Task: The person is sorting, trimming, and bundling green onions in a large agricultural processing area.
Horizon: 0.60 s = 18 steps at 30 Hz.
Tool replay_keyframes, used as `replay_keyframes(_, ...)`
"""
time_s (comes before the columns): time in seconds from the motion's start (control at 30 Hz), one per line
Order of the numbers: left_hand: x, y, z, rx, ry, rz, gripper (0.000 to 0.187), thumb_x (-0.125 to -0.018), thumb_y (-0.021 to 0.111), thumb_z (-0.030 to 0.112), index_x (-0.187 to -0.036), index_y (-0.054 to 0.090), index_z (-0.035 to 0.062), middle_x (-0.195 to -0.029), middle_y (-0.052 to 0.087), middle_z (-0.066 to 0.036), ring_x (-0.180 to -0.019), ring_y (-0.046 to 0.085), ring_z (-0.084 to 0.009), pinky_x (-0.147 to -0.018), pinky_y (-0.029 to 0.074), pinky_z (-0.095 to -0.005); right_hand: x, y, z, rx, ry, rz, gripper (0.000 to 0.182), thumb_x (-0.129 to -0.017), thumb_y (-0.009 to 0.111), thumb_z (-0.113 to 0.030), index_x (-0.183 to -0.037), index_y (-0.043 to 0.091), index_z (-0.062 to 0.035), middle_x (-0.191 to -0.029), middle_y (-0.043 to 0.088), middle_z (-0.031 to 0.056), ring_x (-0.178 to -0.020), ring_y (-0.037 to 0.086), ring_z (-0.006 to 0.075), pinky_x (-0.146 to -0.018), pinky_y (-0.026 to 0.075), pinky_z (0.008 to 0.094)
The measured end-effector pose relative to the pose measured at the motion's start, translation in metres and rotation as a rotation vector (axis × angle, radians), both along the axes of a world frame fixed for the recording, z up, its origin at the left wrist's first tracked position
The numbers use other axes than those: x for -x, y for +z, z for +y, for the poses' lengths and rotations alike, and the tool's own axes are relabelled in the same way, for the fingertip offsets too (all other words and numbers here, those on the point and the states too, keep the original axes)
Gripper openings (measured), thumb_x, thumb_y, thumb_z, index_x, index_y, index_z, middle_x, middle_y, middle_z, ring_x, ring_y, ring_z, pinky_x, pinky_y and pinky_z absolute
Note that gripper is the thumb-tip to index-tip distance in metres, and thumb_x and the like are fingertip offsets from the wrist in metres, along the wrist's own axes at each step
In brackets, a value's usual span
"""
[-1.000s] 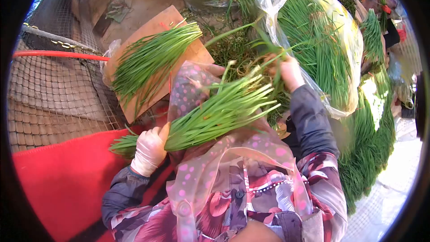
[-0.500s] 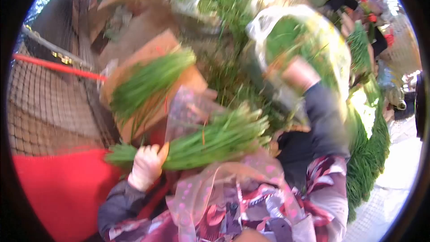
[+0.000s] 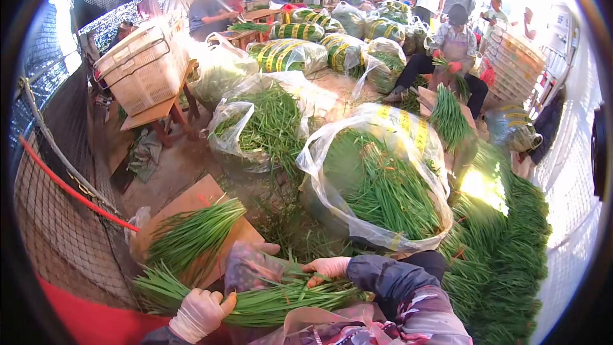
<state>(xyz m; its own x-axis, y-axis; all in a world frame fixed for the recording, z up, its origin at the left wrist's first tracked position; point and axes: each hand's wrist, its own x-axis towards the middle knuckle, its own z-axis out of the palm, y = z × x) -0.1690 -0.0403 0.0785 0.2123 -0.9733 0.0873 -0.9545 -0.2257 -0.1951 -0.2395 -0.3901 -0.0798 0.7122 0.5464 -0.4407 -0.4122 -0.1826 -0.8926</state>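
- Long bank of green stalks (image 3: 511, 271), right side of the frame: being laid out in dense rows.
- Open plastic bag (image 3: 412, 243), centre right: being filled out by loose stalks.
- Board (image 3: 248, 233), lower left: being partly covered by a loose bunch (image 3: 195, 227).
- Bundle (image 3: 274, 306), bottom centre: being held low across the apron; its spread leafy end is being pointed toward the lower left. Step in hand, as judged: the bundle is being tidied.
- Left hand (image 3: 198, 312): fingers being kept narrow around the bundle.
- Right hand (image 3: 329, 268): curled fingers being set against the upper stalks; whether any are being pinched cannot be told. A light touch is seemingly being called for here, with the left grip being kept firm.
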Motion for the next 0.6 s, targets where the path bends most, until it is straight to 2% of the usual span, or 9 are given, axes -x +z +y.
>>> replay_keyframes(0.07, -0.004, 0.002, -0.006, -0.003, -0.026, -0.003, 0.032, -0.074, 0.057, 0.015, -0.105, 0.065, 0.0134, -0.068, 0.054, -0.002, -0.055, 0.055, -0.0215, -0.05, 0.04, -0.0355, 0.01, 0.013, 0.0, 0.119, 0.02, -0.01, 0.058, -0.083, 0.073, -0.036, -0.125, 0.056, -0.0001, -0.113, 0.062, 0.0059, -0.1, 0.053, 0.0137, -0.091, 0.043, 0.0304)
replay_keyframes(0.13, -0.007, 0.003, -0.008, -0.006, -0.04, 0.002, 0.032, -0.074, 0.057, 0.015, -0.105, 0.065, 0.0135, -0.068, 0.054, -0.002, -0.055, 0.055, -0.0217, -0.05, 0.04, -0.0356, 0.021, 0.026, 0.004, 0.007, -0.216, 0.075, 0.043, -0.088, 0.068, -0.032, -0.117, 0.062, -0.0011, -0.105, 0.066, 0.0035, -0.093, 0.055, 0.0108, -0.086, 0.045, 0.0286)
replay_keyframes(0.17, -0.006, 0.003, -0.008, -0.014, -0.026, 0.019, 0.034, -0.073, 0.058, 0.014, -0.106, 0.064, 0.0134, -0.068, 0.055, -0.003, -0.055, 0.055, -0.0219, -0.05, 0.041, -0.0354, 0.024, 0.033, 0.004, 0.069, -0.225, 0.049, 0.038, -0.091, 0.066, -0.029, -0.117, 0.062, -0.0024, -0.101, 0.066, 0.0013, -0.091, 0.055, 0.0088, -0.084, 0.046, 0.0273)
replay_keyframes(0.2, -0.006, 0.002, -0.006, -0.026, -0.009, 0.04, 0.036, -0.072, 0.058, 0.014, -0.108, 0.064, 0.0134, -0.068, 0.055, -0.003, -0.055, 0.056, -0.0222, -0.05, 0.041, -0.0352, 0.024, 0.029, 0.008, 0.069, -0.225, 0.05, 0.038, -0.091, 0.066, -0.029, -0.117, 0.062, -0.0024, -0.101, 0.066, 0.0013, -0.091, 0.055, 0.0088, -0.084, 0.046, 0.0273)
replay_keyframes(0.27, -0.006, -0.003, -0.004, -0.026, 0.003, 0.063, 0.039, -0.07, 0.059, 0.014, -0.109, 0.063, 0.0129, -0.069, 0.057, -0.004, -0.056, 0.057, -0.0237, -0.051, 0.043, -0.0359, 0.03, 0.023, 0.015, -0.008, -0.465, -0.06, 0.033, -0.091, 0.066, -0.025, -0.116, 0.062, -0.0039, -0.1, 0.066, -0.0008, -0.089, 0.057, 0.0079, -0.08, 0.048, 0.027)
replay_keyframes(0.33, -0.006, -0.005, -0.004, -0.027, 0.015, 0.091, 0.042, -0.068, 0.061, 0.013, -0.11, 0.063, 0.0124, -0.07, 0.058, -0.006, -0.057, 0.059, -0.0251, -0.052, 0.044, -0.0366, 0.031, 0.028, 0.012, 0.043, -0.456, -0.111, 0.032, -0.092, 0.064, -0.025, -0.116, 0.062, -0.0032, -0.099, 0.066, -0.0004, -0.088, 0.056, 0.0084, -0.079, 0.047, 0.0281)
replay_keyframes(0.4, -0.002, -0.002, -0.005, -0.101, 0.148, 0.207, 0.047, -0.065, 0.063, 0.012, -0.112, 0.062, 0.0113, -0.072, 0.06, -0.008, -0.06, 0.06, -0.0285, -0.054, 0.047, -0.0385, 0.022, 0.021, 0.013, 0.147, -0.637, -0.101, 0.033, -0.093, 0.064, -0.026, -0.115, 0.062, -0.0015, -0.097, 0.066, 0.0012, -0.088, 0.055, 0.0092, -0.078, 0.047, 0.0291)
replay_keyframes(0.43, -0.003, -0.005, -0.006, -0.102, 0.131, 0.205, 0.047, -0.065, 0.063, 0.012, -0.112, 0.062, 0.0113, -0.072, 0.06, -0.008, -0.06, 0.06, -0.0285, -0.054, 0.047, -0.0385, 0.015, 0.02, 0.009, 0.321, -0.654, -0.17, 0.035, -0.093, 0.063, -0.029, -0.111, 0.062, 0.0017, -0.094, 0.067, 0.0079, -0.086, 0.056, 0.0121, -0.079, 0.046, 0.0304)
replay_keyframes(0.6, -0.001, -0.017, 0.0, -0.078, 0.301, 0.267, 0.056, -0.062, 0.067, 0.012, -0.117, 0.058, 0.0104, -0.071, 0.06, -0.01, -0.062, 0.062, -0.0304, -0.056, 0.049, -0.0404, 0.008, 0.029, 0.004, 0.138, -0.896, -0.301, 0.037, -0.092, 0.063, -0.031, -0.108, 0.062, 0.0023, -0.092, 0.066, 0.0093, -0.082, 0.055, 0.014, -0.075, 0.046, 0.0323)
